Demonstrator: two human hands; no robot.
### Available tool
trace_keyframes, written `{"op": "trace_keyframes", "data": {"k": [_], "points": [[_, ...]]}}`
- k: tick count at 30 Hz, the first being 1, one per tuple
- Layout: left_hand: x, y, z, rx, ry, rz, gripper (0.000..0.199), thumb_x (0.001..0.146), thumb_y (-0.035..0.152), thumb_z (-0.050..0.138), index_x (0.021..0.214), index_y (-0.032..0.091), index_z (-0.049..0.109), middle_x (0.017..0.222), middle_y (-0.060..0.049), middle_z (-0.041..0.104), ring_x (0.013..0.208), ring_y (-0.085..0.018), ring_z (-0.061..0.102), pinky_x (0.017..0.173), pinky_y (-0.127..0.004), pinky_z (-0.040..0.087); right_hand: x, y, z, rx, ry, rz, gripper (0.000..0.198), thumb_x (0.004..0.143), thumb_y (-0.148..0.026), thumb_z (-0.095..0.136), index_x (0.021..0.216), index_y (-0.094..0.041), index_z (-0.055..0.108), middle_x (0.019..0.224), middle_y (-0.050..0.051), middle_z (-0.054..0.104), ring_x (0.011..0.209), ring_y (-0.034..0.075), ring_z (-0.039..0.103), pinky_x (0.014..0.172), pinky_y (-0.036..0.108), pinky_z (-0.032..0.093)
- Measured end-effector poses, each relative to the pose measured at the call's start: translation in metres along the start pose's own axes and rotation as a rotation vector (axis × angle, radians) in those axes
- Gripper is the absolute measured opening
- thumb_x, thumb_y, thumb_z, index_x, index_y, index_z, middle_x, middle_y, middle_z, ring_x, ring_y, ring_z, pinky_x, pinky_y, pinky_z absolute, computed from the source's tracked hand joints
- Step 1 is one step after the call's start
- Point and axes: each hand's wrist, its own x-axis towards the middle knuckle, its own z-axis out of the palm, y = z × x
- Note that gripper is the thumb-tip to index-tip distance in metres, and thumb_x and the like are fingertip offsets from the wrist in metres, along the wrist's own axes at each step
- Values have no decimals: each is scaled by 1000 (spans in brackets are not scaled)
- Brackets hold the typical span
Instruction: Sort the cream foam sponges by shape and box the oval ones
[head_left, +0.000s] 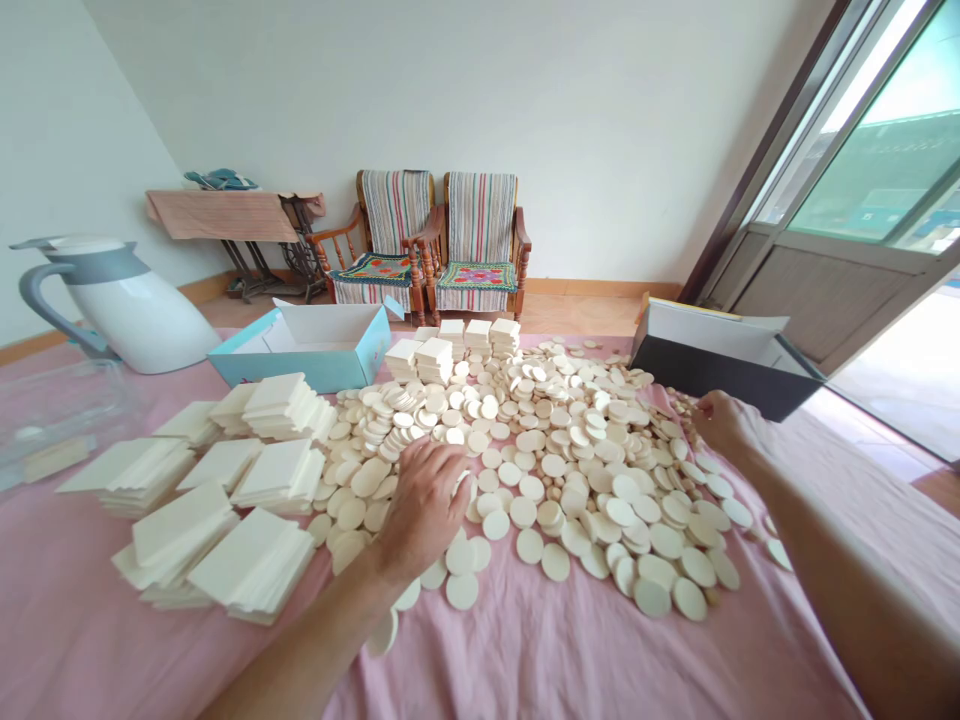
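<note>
"In the head view, where are the pale discs [553, 466] lying?"

"Heaped on rumpled pink cloth [562, 660]. The left hand [426, 495] is resting over the heap's left part, the right hand [724, 424] is hovering at its right edge, both with curled fingers; I can't tell whether they're grasping anything."

"And the square stacks [276, 472]?"

"Standing left of the heap, perhaps keeping flat tiles apart from thin, woody-looking rounds."

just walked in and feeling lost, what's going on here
A person is reaching into pale discs spread on a pink cloth. The left hand is among them, the right hand at their right edge, near a black box; what either holds is hidden. Stacks of square pieces stand left and behind, near a light blue box.
</note>
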Motion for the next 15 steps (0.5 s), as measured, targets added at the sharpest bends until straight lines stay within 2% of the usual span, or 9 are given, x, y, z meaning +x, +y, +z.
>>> {"op": "trace_keyframes", "data": {"k": [3, 6, 8, 10, 11, 15], "points": [[4, 11, -1, -81, -45, 47, 14, 88, 15, 48, 91, 19, 61, 101, -5, 65, 100, -20, 55, 97, -41, 38, -3, 0, 3, 54, 84, -24, 24, 79, -35, 53, 88, -17, 67, 86, 17, 67, 77, 25, 62, 59, 31, 37], [9, 30, 5, -172, -209, 159, 13, 88, 21, 53, 98, 21, 61, 109, -5, 64, 106, -20, 53, 97, -40, 38, -13, -17, 0, 172, 187, -128, 25, 81, -36, 51, 87, -18, 67, 83, 11, 67, 73, 21, 61, 62, 30, 39], [11, 43, 16, -174, -313, 221, 27, 86, 33, 59, 109, 20, 58, 115, -7, 61, 111, -23, 51, 100, -43, 36, -23, -36, -5, 257, 203, -239, 23, 81, -34, 50, 85, -18, 66, 81, 8, 66, 68, 18, 61, 62, 28, 41], [13, 53, 28, -125, -361, 228, 47, 80, 46, 64, 115, 17, 54, 118, -10, 58, 112, -27, 50, 99, -46, 37, -38, -58, -12, 323, 186, -362, 23, 82, -33, 49, 86, -17, 65, 82, 7, 66, 66, 16, 60, 62, 27, 41], [13, 55, 32, -88, -371, 226, 49, 78, 48, 65, 115, 16, 53, 117, -11, 58, 111, -27, 50, 98, -46, 38, -46, -69, -16, 349, 167, -422, 23, 82, -33, 49, 86, -17, 65, 84, 7, 66, 65, 15, 60, 62, 27, 42], [12, 51, 38, 102, -367, 236, 21, 87, 31, 57, 103, 18, 55, 105, -7, 58, 104, -25, 52, 101, -50, 34, -81, -106, -34, 417, 42, -630, 20, 86, -30, 48, 92, -18, 63, 88, 6, 64, 67, 14, 59, 65, 26, 43]]}}
